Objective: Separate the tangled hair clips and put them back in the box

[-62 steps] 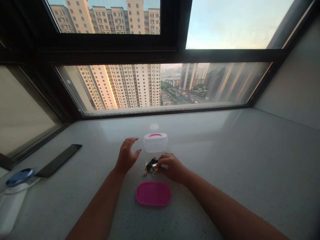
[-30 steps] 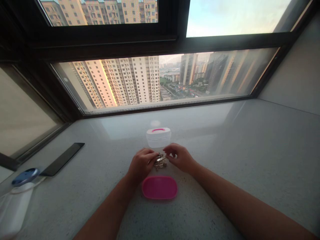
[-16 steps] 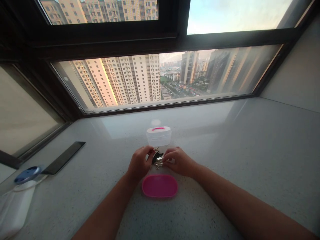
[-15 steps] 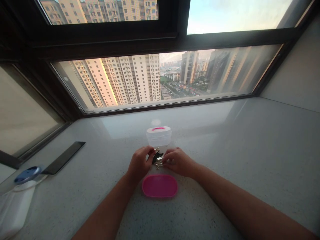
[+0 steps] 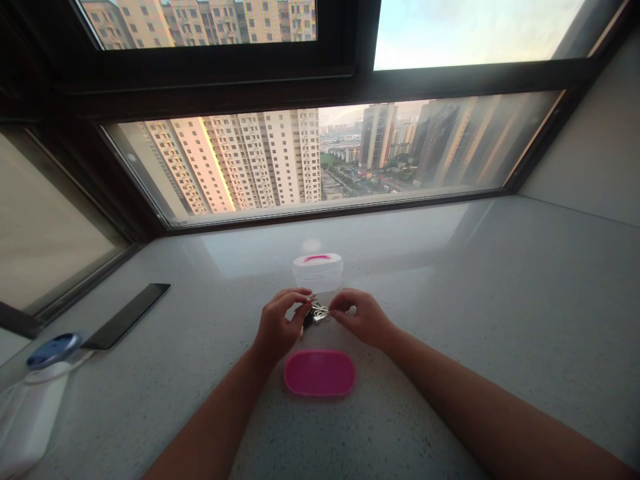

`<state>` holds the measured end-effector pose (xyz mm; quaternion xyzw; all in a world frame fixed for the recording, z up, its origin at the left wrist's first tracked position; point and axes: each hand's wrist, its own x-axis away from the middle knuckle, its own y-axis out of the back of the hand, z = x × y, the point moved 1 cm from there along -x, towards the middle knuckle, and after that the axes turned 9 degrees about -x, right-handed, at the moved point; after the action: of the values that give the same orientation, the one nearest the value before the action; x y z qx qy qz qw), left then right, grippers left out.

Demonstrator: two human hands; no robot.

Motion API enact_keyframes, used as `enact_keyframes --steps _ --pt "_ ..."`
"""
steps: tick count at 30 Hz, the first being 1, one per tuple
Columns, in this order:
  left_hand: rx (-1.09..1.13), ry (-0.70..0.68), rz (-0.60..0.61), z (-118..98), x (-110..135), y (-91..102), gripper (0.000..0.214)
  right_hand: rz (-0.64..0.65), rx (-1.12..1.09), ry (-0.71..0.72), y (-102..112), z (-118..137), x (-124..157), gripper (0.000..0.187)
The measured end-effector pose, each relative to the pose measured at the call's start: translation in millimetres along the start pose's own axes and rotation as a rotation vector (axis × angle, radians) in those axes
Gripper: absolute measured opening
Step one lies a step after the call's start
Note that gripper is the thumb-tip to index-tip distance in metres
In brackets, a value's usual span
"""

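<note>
Between my hands is a small cluster of binder clips (image 5: 319, 313), black and metallic with wire handles. My left hand (image 5: 281, 320) is closed in a pinch at the cluster's left, gripping a binder clip that its fingers partly cover. From the right, my right hand (image 5: 364, 319) pinches the wire end of a binder clip between thumb and forefinger. Just beyond the fingers stands a translucent white box (image 5: 318, 273) with a pink handle on top. A pink oval tray or lid (image 5: 320, 373) lies flat on the near side of the clips.
Over on the left, a dark tablet or phone (image 5: 127, 317) lies on the pale speckled sill (image 5: 480, 313). Near it are a blue round object (image 5: 54, 351) and a white object (image 5: 33, 420) with a cable. A dark-framed window (image 5: 340, 210) borders the far side.
My right hand has shifted slightly up and away from the cluster, its thumb and forefinger more extended. The clips between my hands have changed position. The box and pink piece have stayed put.
</note>
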<state>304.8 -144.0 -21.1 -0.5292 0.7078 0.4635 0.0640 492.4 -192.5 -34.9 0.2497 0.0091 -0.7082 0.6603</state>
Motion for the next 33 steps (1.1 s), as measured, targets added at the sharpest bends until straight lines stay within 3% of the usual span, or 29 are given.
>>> enact_keyframes --steps 3,7,12,18,25,33 --pt "0.071 -0.011 0.056 -4.6 0.1 0.7 0.004 -0.028 -0.204 -0.107 -0.2 -3.4 -1.8 0.01" --pt "0.135 0.086 0.103 -7.1 0.3 -0.4 0.005 -0.016 -0.461 -0.191 -1.7 -2.0 -2.2 0.017" --pt "0.287 0.154 0.157 -4.7 0.7 -7.0 0.009 0.0 -0.584 -0.219 -2.6 3.9 -1.8 0.019" --pt "0.387 0.218 0.1 -2.2 1.3 -11.3 0.012 0.022 -0.594 -0.208 -2.9 2.7 -2.2 0.021" --pt "0.546 0.333 0.125 -8.9 0.4 -10.9 0.012 0.093 -0.594 -0.197 -8.4 4.4 -0.3 0.023" --pt "0.551 0.488 -0.061 4.2 -1.0 -8.1 0.017 0.071 -0.262 -0.125 -10.1 -0.3 2.6 0.009"
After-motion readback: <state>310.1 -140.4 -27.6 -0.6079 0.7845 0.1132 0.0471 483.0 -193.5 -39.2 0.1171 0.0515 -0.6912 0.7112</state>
